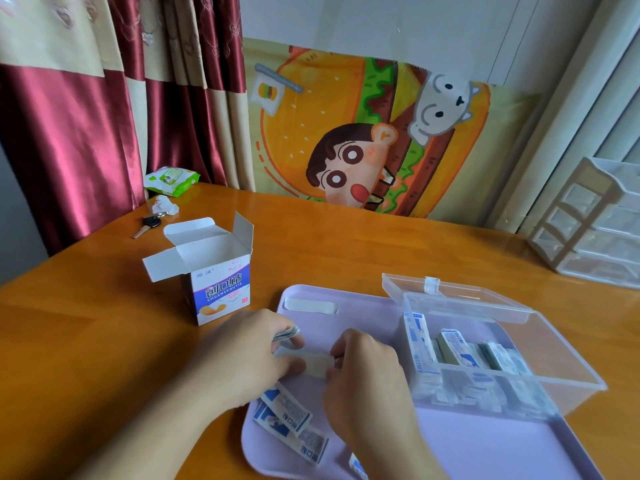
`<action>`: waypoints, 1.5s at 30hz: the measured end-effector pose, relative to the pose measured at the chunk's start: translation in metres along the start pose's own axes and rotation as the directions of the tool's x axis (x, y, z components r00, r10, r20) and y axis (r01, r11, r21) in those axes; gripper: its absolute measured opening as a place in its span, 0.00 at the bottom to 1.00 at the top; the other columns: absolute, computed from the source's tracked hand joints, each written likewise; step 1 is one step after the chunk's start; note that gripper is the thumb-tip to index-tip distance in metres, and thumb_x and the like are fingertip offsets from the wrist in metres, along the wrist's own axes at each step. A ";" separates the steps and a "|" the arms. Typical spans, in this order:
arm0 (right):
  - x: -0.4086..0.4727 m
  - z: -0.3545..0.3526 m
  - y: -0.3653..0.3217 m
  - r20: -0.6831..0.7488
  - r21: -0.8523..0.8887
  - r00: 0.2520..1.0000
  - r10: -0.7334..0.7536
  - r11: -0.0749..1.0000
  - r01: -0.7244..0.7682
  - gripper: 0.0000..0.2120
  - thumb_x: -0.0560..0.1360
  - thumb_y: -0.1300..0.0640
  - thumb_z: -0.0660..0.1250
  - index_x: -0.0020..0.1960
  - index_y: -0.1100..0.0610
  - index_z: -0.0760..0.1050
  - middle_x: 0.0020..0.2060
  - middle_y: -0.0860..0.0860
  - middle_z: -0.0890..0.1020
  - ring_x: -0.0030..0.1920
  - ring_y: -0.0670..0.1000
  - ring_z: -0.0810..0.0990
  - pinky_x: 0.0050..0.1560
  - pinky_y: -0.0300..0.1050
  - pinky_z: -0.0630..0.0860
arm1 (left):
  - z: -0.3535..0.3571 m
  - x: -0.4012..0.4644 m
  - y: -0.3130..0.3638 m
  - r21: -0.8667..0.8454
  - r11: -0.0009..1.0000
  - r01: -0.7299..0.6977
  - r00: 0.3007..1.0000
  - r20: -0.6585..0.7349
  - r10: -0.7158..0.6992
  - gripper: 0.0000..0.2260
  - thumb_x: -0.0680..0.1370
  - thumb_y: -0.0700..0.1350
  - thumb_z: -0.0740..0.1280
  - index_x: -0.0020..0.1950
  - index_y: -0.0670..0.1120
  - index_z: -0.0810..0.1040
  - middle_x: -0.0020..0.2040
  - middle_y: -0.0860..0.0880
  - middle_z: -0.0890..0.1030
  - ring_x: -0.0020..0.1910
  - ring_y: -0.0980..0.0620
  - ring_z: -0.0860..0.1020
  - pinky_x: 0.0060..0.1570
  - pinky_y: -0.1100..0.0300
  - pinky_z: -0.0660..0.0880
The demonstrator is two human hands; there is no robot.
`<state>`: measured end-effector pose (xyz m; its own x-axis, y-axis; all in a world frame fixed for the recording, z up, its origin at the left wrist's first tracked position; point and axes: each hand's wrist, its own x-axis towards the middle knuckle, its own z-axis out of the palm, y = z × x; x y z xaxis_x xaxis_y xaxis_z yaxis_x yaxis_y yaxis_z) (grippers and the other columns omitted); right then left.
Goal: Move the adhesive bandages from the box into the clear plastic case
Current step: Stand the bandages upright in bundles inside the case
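The opened white-and-blue bandage box (216, 275) stands on the table, flaps up. The clear plastic case (491, 348) lies on a lilac tray (485, 445) with its lid open, holding several wrapped bandages. My left hand (242, 358) grips a small stack of bandages between fingers and thumb. My right hand (367, 372) pinches the end of a pale bandage strip (317, 363) lying between both hands. Two wrapped bandages (291, 420) rest on the tray below my hands.
A white strip (310, 305) lies at the tray's far edge. A key (147, 226), crumpled tissue (164, 204) and a green wipes pack (171, 181) sit at the back left. A clear drawer unit (588, 223) stands at the back right.
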<state>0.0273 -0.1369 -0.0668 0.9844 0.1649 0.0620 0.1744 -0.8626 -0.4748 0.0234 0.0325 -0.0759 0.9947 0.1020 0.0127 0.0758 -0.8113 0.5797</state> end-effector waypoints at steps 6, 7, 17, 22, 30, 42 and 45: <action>0.008 0.007 0.004 -0.527 0.130 0.845 -0.096 0.973 0.192 0.08 0.74 0.60 0.70 0.42 0.48 0.76 0.39 0.42 0.78 0.41 0.46 0.79 0.39 0.45 0.76 | 0.000 0.004 0.008 -0.344 0.938 0.037 0.988 -0.126 -0.085 0.21 0.76 0.64 0.71 0.32 0.51 0.75 0.27 0.50 0.74 0.28 0.52 0.74 0.31 0.59 0.68; 0.007 0.005 0.004 -0.593 0.132 0.792 -0.143 0.953 0.272 0.09 0.74 0.62 0.71 0.43 0.48 0.76 0.39 0.43 0.78 0.41 0.47 0.78 0.38 0.45 0.75 | -0.003 0.004 0.010 -0.450 0.890 0.068 0.983 -0.120 -0.136 0.22 0.76 0.64 0.71 0.31 0.49 0.75 0.25 0.50 0.72 0.24 0.53 0.70 0.31 0.57 0.65; 0.001 0.004 -0.002 -0.654 0.182 0.659 -0.370 0.769 0.613 0.11 0.72 0.68 0.72 0.42 0.52 0.80 0.42 0.44 0.78 0.41 0.44 0.80 0.39 0.40 0.77 | -0.022 0.002 0.012 -0.797 0.581 0.165 0.980 0.065 -0.188 0.12 0.77 0.56 0.72 0.49 0.47 0.88 0.45 0.48 0.88 0.35 0.44 0.62 0.29 0.62 0.58; 0.005 0.003 0.003 -0.595 0.366 0.762 -0.257 0.757 0.542 0.17 0.72 0.73 0.71 0.44 0.51 0.80 0.44 0.44 0.80 0.45 0.50 0.84 0.42 0.40 0.82 | -0.031 -0.006 0.018 -0.755 0.649 0.098 0.991 0.133 0.004 0.08 0.73 0.50 0.76 0.44 0.46 0.87 0.33 0.49 0.82 0.24 0.58 0.73 0.24 0.69 0.64; 0.013 0.012 0.010 -0.466 0.275 0.866 -0.179 0.901 0.334 0.25 0.68 0.72 0.54 0.51 0.50 0.79 0.48 0.43 0.79 0.48 0.43 0.81 0.45 0.35 0.75 | -0.028 -0.001 0.004 -0.488 0.873 0.002 0.981 0.169 0.092 0.09 0.70 0.52 0.81 0.39 0.48 0.88 0.38 0.49 0.86 0.37 0.55 0.84 0.37 0.62 0.77; 0.012 0.017 0.016 -0.059 -0.019 0.974 -0.219 0.976 0.219 0.19 0.72 0.65 0.66 0.59 0.50 0.83 0.55 0.45 0.82 0.57 0.47 0.79 0.54 0.39 0.78 | -0.005 0.008 -0.016 -0.134 0.989 0.061 0.977 -0.195 -0.086 0.07 0.77 0.55 0.74 0.43 0.53 0.81 0.35 0.52 0.80 0.37 0.53 0.80 0.28 0.62 0.76; 0.014 0.019 0.016 -0.096 -0.001 0.973 -0.211 0.977 0.212 0.14 0.71 0.64 0.66 0.53 0.52 0.84 0.50 0.47 0.84 0.51 0.47 0.81 0.50 0.40 0.78 | -0.004 0.009 -0.020 -0.151 0.986 0.069 0.982 -0.163 -0.094 0.08 0.74 0.58 0.75 0.45 0.56 0.80 0.37 0.53 0.80 0.37 0.53 0.81 0.29 0.59 0.79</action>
<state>0.0438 -0.1395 -0.0904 0.9231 0.2970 0.2445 0.3793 -0.8083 -0.4503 0.0308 0.0520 -0.0842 0.9584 0.2705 0.0910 0.1331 -0.7057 0.6959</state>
